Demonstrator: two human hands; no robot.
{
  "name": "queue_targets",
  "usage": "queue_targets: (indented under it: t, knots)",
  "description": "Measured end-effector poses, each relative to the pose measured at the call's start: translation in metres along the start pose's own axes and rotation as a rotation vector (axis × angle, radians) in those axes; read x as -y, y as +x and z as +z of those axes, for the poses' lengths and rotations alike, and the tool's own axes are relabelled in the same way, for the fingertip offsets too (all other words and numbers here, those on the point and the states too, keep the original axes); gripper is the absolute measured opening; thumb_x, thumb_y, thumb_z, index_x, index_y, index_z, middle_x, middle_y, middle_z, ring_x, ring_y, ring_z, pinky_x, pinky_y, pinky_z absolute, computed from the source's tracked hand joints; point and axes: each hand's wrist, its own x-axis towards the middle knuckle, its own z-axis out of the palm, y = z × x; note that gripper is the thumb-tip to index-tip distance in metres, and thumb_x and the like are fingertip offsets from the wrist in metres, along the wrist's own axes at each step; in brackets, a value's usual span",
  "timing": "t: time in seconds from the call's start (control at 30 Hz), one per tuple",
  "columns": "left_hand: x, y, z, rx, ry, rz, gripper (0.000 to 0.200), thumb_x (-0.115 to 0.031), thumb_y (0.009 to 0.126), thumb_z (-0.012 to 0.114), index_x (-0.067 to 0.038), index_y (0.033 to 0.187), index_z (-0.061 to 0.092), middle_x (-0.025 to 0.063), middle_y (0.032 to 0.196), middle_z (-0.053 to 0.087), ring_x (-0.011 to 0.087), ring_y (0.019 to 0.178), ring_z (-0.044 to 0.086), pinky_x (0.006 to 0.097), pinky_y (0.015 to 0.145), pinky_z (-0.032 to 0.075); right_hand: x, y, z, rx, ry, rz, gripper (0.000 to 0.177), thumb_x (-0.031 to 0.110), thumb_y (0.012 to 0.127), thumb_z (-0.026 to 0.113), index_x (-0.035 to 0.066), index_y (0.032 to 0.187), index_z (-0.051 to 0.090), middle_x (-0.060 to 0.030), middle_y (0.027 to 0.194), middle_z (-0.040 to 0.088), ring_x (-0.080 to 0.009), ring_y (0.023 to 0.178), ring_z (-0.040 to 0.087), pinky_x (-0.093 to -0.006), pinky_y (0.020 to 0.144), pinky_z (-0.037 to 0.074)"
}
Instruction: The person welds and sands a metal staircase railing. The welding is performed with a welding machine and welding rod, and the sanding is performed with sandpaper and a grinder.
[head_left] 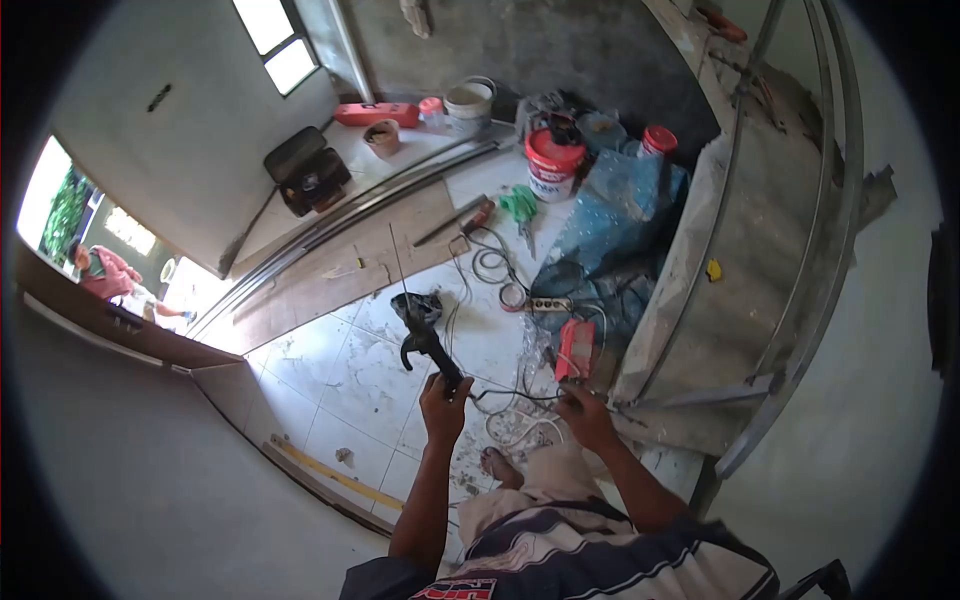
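My left hand (445,405) is wrapped round the lower end of a black power tool (428,345) with a hooked side handle and a long thin rod (398,260) pointing up and away. A black cable (515,396) runs from the tool towards my right hand (585,412), which is closed near the cable; what its fingers hold is too small to make out. Just beyond my right hand lies a red box-shaped device (575,350) on the floor, beside a power strip (550,304) with cords.
Long metal bars (330,222) and a brown board (345,262) cross the floor. Blue plastic sheeting (625,205), a red-lidded bucket (552,165) and loose cables lie ahead. Curved metal rails (810,250) rise at right. Another person (110,275) is beyond the doorway at left.
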Motion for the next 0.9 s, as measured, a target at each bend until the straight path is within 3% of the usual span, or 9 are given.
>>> queue_targets:
  t: [0.1,0.17,0.27,0.37,0.43,0.6,0.7,0.77,0.9]
  knots:
    - [-0.022,0.014,0.02,0.105,0.005,0.098,0.019,-0.01,0.083,0.077,0.003,0.091,0.067,0.0109,0.088,0.064,0.021,0.07,0.063,0.0326,0.061,0.05,0.081,0.043,0.036,0.077,0.22,-0.125,0.059,0.033,0.083,0.078,0.002,0.129,0.058,-0.0169,0.121,0.062,-0.0255,0.112,0.063,-0.0356,0.096,0.048]
    - [-0.017,0.02,0.036,0.197,-0.002,0.21,0.023,-0.005,0.078,0.077,0.001,0.099,0.067,0.0132,0.095,0.065,0.0247,0.076,0.067,0.0331,0.062,0.053,0.094,0.066,0.061,-0.037,0.244,-0.227,0.058,0.034,0.084,0.076,0.003,0.129,0.058,-0.0174,0.121,0.06,-0.0262,0.112,0.061,-0.0361,0.097,0.047]
    - [0.002,0.033,0.062,0.317,0.017,0.178,0.038,-0.002,0.076,0.078,0.001,0.111,0.066,0.0162,0.108,0.066,0.0273,0.086,0.071,0.0309,0.072,0.058,0.094,0.089,0.062,-0.105,0.264,-0.08,0.048,0.033,0.086,0.074,0.001,0.12,0.061,-0.0174,0.111,0.063,-0.0257,0.107,0.062,-0.0361,0.093,0.047]
    - [0.001,0.064,0.078,0.51,-0.076,0.002,0.037,-0.004,0.078,0.079,0.001,0.113,0.067,0.0143,0.109,0.066,0.0233,0.083,0.07,0.0318,0.07,0.057,0.055,0.11,0.062,-0.166,0.263,0.062,0.04,0.034,0.088,0.07,0.002,0.11,0.064,-0.0162,0.101,0.065,-0.0264,0.097,0.064,-0.0374,0.084,0.049]
    - [0.035,0.086,0.089,0.556,-0.079,-0.011,0.039,-0.01,0.082,0.078,0.003,0.116,0.066,0.0143,0.109,0.067,0.0204,0.085,0.071,0.0296,0.069,0.057,0.029,0.13,0.05,-0.378,0.396,0.221,0.039,0.037,0.09,0.067,0.003,0.108,0.065,-0.0153,0.095,0.066,-0.0299,0.087,0.065,-0.0401,0.079,0.049]
    - [0.154,0.153,0.084,0.431,0.001,-0.431,0.032,-0.014,0.094,0.065,0.004,0.12,0.064,0.0143,0.104,0.069,0.0184,0.084,0.07,0.0276,0.065,0.055,-0.066,0.191,0.002,-0.594,0.154,0.307,0.039,0.039,0.091,0.063,0.003,0.105,0.066,-0.0133,0.085,0.066,-0.0276,0.077,0.064,-0.04,0.071,0.048]
    - [0.178,0.205,0.067,0.318,0.038,-0.647,0.032,-0.014,0.096,0.06,0.003,0.123,0.062,0.0108,0.1,0.07,0.0188,0.081,0.071,0.0269,0.058,0.054,-0.112,0.216,0.003,-0.685,0.073,0.45,0.042,0.045,0.09,0.062,0.004,0.099,0.07,-0.0112,0.072,0.065,-0.0256,0.067,0.063,-0.0403,0.063,0.047]
    - [0.213,0.251,0.063,0.359,0.155,-0.604,0.034,-0.015,0.097,0.058,0.003,0.126,0.061,0.0103,0.101,0.07,0.0211,0.078,0.071,0.0287,0.053,0.053,-0.133,0.252,-0.016,-0.6,0.165,0.609,0.046,0.049,0.088,0.064,0.004,0.093,0.071,-0.0113,0.067,0.064,-0.0263,0.066,0.064,-0.0413,0.063,0.047]
    - [0.216,0.336,0.076,0.295,0.206,-0.708,0.037,-0.019,0.097,0.058,0.002,0.127,0.06,0.013,0.108,0.069,0.0247,0.078,0.072,0.0303,0.051,0.052,-0.182,0.323,-0.032,-0.908,0.198,0.656,0.05,0.048,0.088,0.066,-0.001,0.092,0.064,-0.0152,0.068,0.062,-0.0306,0.067,0.064,-0.0436,0.064,0.047]
